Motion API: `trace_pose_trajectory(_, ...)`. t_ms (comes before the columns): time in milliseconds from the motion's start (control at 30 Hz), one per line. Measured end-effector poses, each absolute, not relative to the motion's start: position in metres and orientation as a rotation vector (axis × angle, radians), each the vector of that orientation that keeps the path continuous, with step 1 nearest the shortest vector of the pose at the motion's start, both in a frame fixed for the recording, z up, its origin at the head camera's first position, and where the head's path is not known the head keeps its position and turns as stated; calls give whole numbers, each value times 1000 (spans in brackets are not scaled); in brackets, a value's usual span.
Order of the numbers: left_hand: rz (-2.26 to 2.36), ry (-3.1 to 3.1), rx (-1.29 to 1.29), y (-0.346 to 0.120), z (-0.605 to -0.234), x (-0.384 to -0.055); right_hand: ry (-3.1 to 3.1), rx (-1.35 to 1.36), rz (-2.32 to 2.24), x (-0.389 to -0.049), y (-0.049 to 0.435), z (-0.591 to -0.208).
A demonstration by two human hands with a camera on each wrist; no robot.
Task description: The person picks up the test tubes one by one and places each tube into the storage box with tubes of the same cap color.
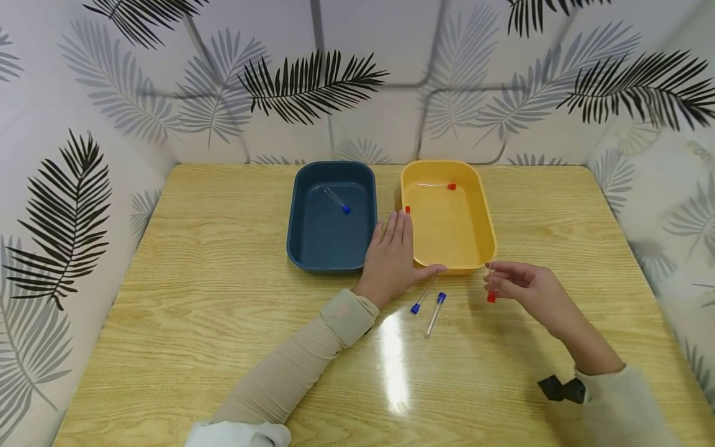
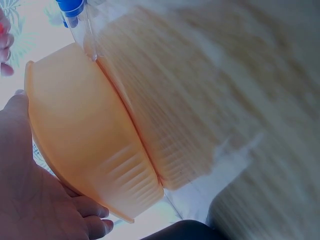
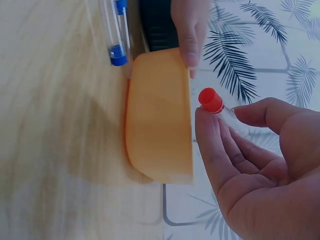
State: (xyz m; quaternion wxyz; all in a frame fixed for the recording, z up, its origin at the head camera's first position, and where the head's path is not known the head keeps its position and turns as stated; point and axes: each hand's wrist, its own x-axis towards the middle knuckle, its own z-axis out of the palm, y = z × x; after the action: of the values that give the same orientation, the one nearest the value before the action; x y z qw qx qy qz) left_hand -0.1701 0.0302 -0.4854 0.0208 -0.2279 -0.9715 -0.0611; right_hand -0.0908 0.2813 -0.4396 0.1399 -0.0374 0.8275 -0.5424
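Observation:
My left hand lies over the left rim of the yellow bin, fingers straight along it and thumb across the front rim. Beside the bin's front right corner, my right hand pinches a clear test tube with a red cap between thumb and fingers. In the right wrist view the red cap stands out beyond the fingertips. Inside the yellow bin lies a red-capped test tube. Another red cap shows at its left wall, its tube hidden.
Two blue-capped test tubes lie on the wooden table in front of the yellow bin, one partly behind the left thumb. To the left stands a dark blue bin holding a blue-capped test tube. Leaf-patterned walls surround the table.

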Motion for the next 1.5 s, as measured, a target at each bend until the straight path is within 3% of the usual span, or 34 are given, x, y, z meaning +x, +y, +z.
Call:
trace_pose_trajectory(833, -194, -3011, -700, 29, -485, -169, 2284, -58, -1784, -151, 272, -424)
trace_pose_trajectory(1500, -182, -3034, -694, 30, -484, -169, 2338, 31, -1600, -212, 268, -424)
